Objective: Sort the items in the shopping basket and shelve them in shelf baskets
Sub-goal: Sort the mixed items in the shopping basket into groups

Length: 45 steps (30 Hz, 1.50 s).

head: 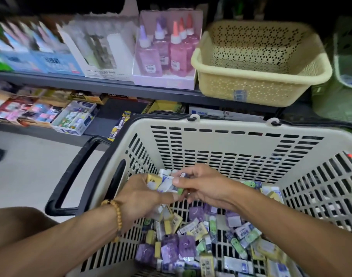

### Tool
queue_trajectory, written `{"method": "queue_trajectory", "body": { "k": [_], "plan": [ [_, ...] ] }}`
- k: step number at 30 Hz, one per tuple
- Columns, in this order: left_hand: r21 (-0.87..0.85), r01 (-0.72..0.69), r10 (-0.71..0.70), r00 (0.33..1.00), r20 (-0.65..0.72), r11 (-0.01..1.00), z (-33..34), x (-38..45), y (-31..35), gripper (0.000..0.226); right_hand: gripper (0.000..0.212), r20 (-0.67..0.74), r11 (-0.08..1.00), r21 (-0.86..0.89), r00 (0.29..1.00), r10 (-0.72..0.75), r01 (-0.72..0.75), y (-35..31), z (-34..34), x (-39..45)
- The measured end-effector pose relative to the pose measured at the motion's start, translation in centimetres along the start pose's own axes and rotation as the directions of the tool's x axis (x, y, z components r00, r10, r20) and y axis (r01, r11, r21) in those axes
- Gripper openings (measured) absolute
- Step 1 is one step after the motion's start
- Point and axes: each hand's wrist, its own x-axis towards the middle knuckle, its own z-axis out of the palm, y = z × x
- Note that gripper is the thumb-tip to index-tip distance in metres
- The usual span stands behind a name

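Both hands are down in the shopping basket (227, 140), meeting near its middle. The left hand (139, 198) is curled around a small stack of packets (161, 181), one yellow and the others white and blue, thumb clamped across them. The right hand (203, 184) comes in from 3 o'clock and pinches a small packet (183, 174) between thumb and forefinger, right against the stack; blur makes it hard to say whether it touches. A bead bracelet (116, 214) sits on the left wrist.

Below the hands, toward 6 o'clock, the basket floor is littered with loose packets (193, 244): purple, yellow, green, white with blue print. The black handle (75, 172) hangs out at 9 o'clock.

Up at 12 to 1 o'clock, a cream shelf basket (261, 76) stands on the shelf (103, 84). Beside it at 11 o'clock is a tray of pink and purple bottles (165, 48), with boxed goods further left, smeared by motion.
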Motion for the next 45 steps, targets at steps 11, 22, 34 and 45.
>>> {"method": "queue_trajectory", "body": {
  "k": [11, 22, 34, 45],
  "plan": [
    [-0.035, 0.012, -0.010, 0.997, 0.071, 0.999, 0.1, 0.4, 0.0, 0.031, 0.015, 0.028, 0.995, 0.051, 0.996, 0.085, -0.087, 1.0, -2.4, 0.0],
    [-0.206, 0.046, -0.065, 0.994, -0.090, 0.977, -1.0, 0.7, 0.0, 0.006, 0.018, -0.384, 0.951, -0.285, 0.923, -0.003, -0.116, 2.3, -5.2, 2.0],
    [-0.259, -0.011, -0.022, 0.992, -0.124, 0.966, -1.2, 0.9, 0.6, 0.003, 0.012, -0.424, 0.920, -0.380, 0.902, -0.082, -0.095, 3.5, -5.5, 1.6],
    [-0.309, -0.041, -0.011, 0.986, -0.165, 0.950, -1.4, 0.9, 1.3, 0.005, 0.021, -0.463, 0.896, -0.394, 0.886, -0.001, -0.205, 3.8, -4.2, 3.5]
  ]
}}
